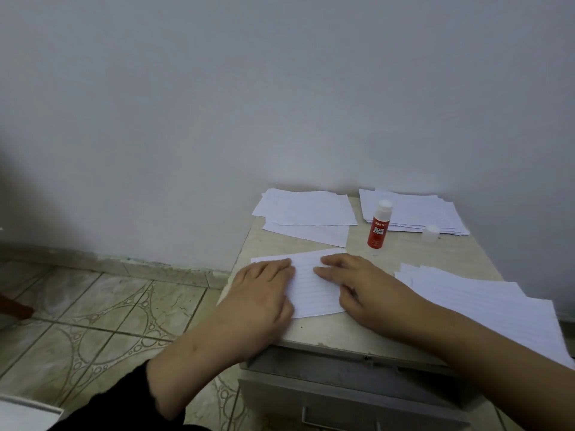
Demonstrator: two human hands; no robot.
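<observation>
A white lined sheet of paper (311,287) lies flat near the front left of a small beige cabinet top (336,332). My left hand (264,293) lies flat on the sheet's left part, fingers straight and pressing down. My right hand (357,284) rests on its right part, fingers stretched toward the middle. Just behind the sheet a red and white glue stick (378,227) stands upright with its cap off. The clear cap (432,233) sits to its right.
Paper stacks lie at the back left (306,211), the back right (413,213) and along the right edge (485,301). The cabinet stands against a white wall (280,88), with a drawer front (342,393) below and tiled floor (102,315) to the left.
</observation>
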